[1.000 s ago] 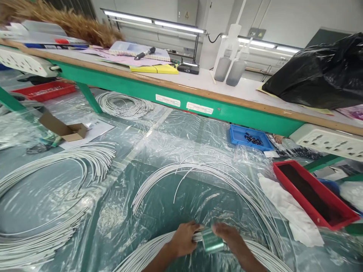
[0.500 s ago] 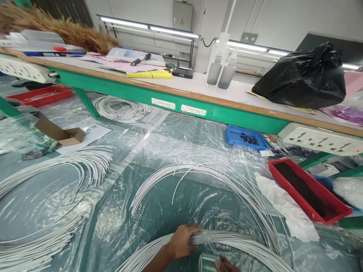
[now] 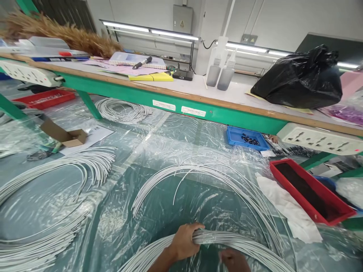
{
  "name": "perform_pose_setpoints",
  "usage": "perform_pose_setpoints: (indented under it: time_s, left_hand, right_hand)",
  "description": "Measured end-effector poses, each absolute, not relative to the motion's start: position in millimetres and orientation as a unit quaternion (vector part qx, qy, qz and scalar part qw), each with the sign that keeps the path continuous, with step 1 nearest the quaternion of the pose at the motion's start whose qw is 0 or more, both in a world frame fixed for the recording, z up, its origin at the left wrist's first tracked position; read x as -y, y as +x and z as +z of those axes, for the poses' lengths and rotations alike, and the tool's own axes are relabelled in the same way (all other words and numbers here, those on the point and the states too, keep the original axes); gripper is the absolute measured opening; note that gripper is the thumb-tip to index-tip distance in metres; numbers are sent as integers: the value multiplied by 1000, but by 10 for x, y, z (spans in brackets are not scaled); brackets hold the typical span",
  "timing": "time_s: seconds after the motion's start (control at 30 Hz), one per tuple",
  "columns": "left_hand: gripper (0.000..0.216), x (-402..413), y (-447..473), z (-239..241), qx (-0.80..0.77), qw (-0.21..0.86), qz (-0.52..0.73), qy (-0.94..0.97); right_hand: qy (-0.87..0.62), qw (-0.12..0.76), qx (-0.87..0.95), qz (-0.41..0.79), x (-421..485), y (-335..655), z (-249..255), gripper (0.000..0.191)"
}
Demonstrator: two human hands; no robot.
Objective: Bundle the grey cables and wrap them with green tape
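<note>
now left hand (image 3: 184, 241) still grips the wire bundle (image 3: 227, 238); right hand (image 3: 234, 260) dropped lower, fingers unclear.

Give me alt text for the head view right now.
The left hand grips a bundle of white wires curving over clear plastic sheeting, with the right hand just below the bundle. A red tray sits to the right, a green-edged shelf behind.

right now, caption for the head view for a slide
Left hand grips a white wire bundle; right hand below it.
</note>
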State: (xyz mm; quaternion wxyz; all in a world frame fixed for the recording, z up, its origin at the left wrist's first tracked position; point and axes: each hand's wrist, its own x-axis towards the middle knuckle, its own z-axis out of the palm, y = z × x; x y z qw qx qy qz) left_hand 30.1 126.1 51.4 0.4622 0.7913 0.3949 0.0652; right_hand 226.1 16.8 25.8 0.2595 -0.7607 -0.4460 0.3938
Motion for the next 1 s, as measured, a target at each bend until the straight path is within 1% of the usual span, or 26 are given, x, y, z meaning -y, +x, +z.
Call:
perform_pose_setpoints:
  time_s: [0.07, 0.17, 0.23, 0.37, 0.43, 0.53, 0.63, 0.73, 0.8, 0.93, 1.0]
  left_hand:
    - [49, -1241, 311, 527, -398, 457, 71, 792]
    - [44, -1210, 330, 533, -407, 443, 81, 794]
    - [38, -1188, 340, 534, -414, 432, 85, 797]
    - [32, -1149, 342, 525, -425, 418, 82, 798]
    - [32, -1138, 340, 511, -432, 414, 80, 797]
    - [33, -1133, 339, 490, -443, 414, 76, 792]
    - [33, -1129, 340, 485, -449, 417, 75, 786]
    - [33, -1118, 334, 487, -447, 424, 69, 785]
    - [33, -1110, 326, 477, -444, 431, 65, 783]
    - [33, -1138, 319, 413, -461, 437, 62, 770]
    - [36, -1192, 321, 374, -471, 445, 57, 759]
  right_hand:
    - [-775, 226, 463, 366, -379, 2412, 321, 43]
    - [-789, 150, 470, 366, -773, 2546, 349, 34]
    - [-775, 82, 466, 419, -1032, 2545, 315, 27]
    - [-715, -48, 429, 550, -1398, 2402, 218, 23]
    - [-689, -88, 405, 595, -1476, 2314, 192, 21]
    - [-659, -113, 371, 644, -1481, 2209, 172, 22]
    - [-643, -106, 345, 676, -1436, 2137, 151, 21]
    - [-645, -64, 335, 684, -1463, 2120, 145, 18]
    - [-652, -4, 337, 679, -1542, 2159, 175, 20]
    - [-644, 151, 353, 662, -1654, 2334, 340, 30]
    - [-623, 196, 369, 661, -1566, 2425, 441, 29]
